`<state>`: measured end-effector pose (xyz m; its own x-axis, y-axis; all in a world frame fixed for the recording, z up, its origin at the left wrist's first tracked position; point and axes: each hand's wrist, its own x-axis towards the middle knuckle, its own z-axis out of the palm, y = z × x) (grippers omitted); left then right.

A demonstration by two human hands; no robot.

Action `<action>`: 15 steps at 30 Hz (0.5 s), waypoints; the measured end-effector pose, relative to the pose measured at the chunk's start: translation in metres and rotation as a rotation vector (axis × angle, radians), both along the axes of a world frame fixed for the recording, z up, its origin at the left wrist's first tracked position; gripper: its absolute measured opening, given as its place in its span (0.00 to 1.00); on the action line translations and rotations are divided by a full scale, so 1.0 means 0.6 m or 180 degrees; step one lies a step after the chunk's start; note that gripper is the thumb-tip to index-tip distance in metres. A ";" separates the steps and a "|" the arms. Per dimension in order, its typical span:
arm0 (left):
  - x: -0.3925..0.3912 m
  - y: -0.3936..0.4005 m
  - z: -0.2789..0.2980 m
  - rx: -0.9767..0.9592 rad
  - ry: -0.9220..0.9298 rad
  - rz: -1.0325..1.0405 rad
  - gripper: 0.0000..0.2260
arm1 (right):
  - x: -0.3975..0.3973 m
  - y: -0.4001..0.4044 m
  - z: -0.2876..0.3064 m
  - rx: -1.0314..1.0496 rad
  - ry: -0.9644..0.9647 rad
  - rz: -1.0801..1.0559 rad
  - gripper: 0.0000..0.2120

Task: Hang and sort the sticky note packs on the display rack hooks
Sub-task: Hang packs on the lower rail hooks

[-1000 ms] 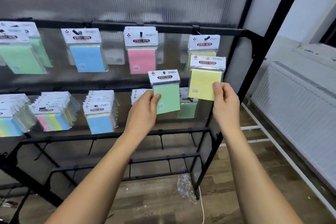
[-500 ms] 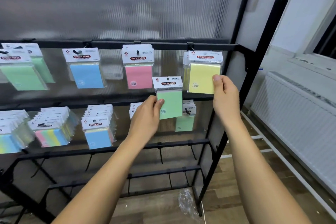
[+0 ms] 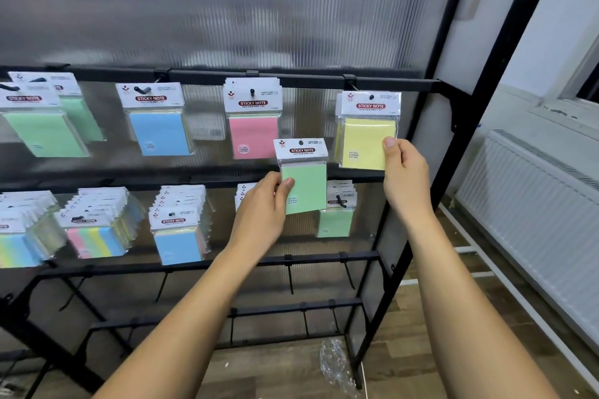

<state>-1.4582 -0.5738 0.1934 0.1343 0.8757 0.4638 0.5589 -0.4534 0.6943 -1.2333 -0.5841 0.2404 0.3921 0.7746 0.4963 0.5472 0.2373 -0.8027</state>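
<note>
Head view: the right hand point(image 3: 405, 178) pinches the yellow pack point(image 3: 366, 142) hanging on the top right hook point(image 3: 371, 96). The left hand point(image 3: 262, 207) pinches the green pack point(image 3: 306, 185) below. Packs look light and bendy; hold low corners.

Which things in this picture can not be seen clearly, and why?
- Small print on the green pack: too small, partly under the left hand.
- Hook through the yellow pack held by the right hand: the header card hides it.
- Packs at far left: cut by the frame edge.
- Pack behind the left hand: mostly covered.
</note>
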 end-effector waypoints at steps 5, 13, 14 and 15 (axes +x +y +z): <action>-0.001 0.010 -0.007 0.0005 0.0039 0.0029 0.13 | 0.000 0.018 -0.002 -0.0020 0.0031 0.0012 0.20; -0.006 0.016 -0.008 -0.0004 0.0052 0.0063 0.10 | -0.002 0.048 -0.006 -0.0081 0.0069 -0.0088 0.21; -0.007 0.013 -0.008 -0.0025 0.0052 0.0075 0.10 | -0.003 0.047 -0.010 -0.0096 0.0099 -0.0072 0.21; -0.009 0.011 -0.010 -0.0054 0.0048 0.0096 0.10 | -0.005 0.047 -0.018 -0.0119 0.0149 -0.0056 0.21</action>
